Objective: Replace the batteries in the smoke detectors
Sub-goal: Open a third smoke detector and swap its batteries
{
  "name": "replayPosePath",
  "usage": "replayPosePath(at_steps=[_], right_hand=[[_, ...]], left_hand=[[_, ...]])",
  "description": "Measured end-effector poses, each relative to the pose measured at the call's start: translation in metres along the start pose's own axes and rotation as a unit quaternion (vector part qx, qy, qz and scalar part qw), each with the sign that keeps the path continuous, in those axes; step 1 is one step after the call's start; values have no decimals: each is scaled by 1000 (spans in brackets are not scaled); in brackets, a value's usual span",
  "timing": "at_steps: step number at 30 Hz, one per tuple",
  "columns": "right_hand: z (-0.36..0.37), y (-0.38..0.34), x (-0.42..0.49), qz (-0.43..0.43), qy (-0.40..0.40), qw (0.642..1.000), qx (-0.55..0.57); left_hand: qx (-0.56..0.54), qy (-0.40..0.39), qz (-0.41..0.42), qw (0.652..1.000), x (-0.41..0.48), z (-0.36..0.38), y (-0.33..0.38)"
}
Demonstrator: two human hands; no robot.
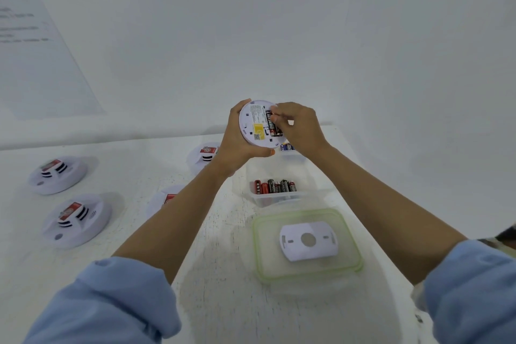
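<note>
Detector (254,123), judged light and stiff, is gripped by its rim in the left hand (237,146) above the tabletop (217,274); a slick battery (272,127) in its bay is pinched by the fingers (280,117) of the right hand (301,129).

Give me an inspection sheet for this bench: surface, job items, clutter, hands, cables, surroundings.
Surface: white table, scuffed in patches.
Job's things: held smoke detector, back facing the camera, Eveready batteries in its bay; four more smoke detectors on the table to the left; clear tub of loose batteries; farther tub with blue batteries, mostly hidden; mounting plate lying on a green-rimmed lid.
Clutter: nothing seen.
Hands: left hand grips the held detector's rim; right hand has curled fingers on the Eveready batteries.
Cables: nothing seen.
Surroundings: white wall; paper sheet on it at left.
</note>
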State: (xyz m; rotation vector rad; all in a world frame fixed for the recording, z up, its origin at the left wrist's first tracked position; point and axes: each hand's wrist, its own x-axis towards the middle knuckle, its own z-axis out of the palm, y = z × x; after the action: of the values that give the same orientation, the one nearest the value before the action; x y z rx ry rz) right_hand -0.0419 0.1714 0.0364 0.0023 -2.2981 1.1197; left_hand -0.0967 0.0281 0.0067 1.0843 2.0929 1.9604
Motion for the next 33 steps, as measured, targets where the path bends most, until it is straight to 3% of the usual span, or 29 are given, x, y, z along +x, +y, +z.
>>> replayPosePath(at_steps=[5, 12, 18, 20, 22, 24, 28, 33], right_hand=[[-6, 0, -12, -6, -71, 997, -35], [-25, -3, -30, 78, -176, 977, 93], [-54, -17, -75, 32, -151, 988, 27], [-60, -25, -94, 43, -237, 970, -24], [-58, -25, -111, 74, -353, 924, -124], [-53, -17, -125, 117, -414, 877, -217], [-44, -13, -138, 135, -438, 846, -272], [-43, -21, -139, 116, -423, 855, -276]], left_hand=[[-11, 1, -9, 1000, -7, 4, 4], [9, 5, -27, 1000, -34, 1, 11], [26, 12, -17, 999, -70, -8, 20], [26, 10, -14, 1000, -79, -10, 26], [21, 9, -14, 1000, -90, -10, 31], [21, 5, -22, 1000, -103, -9, 36], [16, 1, -45, 999, -127, -9, 37], [28, -12, -48, 998, -143, -7, 41]])
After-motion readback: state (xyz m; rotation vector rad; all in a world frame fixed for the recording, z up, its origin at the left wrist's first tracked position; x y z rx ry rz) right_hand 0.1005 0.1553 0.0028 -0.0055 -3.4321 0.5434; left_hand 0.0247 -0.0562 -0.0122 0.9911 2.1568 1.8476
